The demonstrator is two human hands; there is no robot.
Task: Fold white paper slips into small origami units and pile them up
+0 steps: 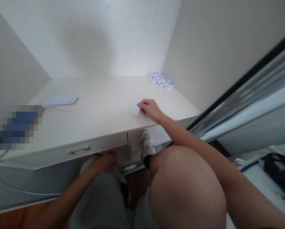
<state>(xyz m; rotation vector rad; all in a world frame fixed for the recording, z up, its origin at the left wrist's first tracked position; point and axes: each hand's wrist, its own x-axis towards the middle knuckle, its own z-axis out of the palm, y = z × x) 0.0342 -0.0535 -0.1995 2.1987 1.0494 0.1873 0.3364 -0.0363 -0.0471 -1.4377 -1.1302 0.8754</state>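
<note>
My right hand is over the desk top, near its front edge. Thumb and fingers are pinched on a small white piece of paper, which sticks out to the left of the fingertips. Below the desk's front edge, my left hand is by my left knee, dim and smeared, so its fingers cannot be made out. A stack of white paper strips lies flat on the left part of the desk. At the back right corner sits a heap of folded white paper pieces.
The white desk has a drawer with a metal handle. A blurred-out blue object is at the left edge, with a white cable hanging below. One shoe rests under the desk. A black strap-like item lies at right.
</note>
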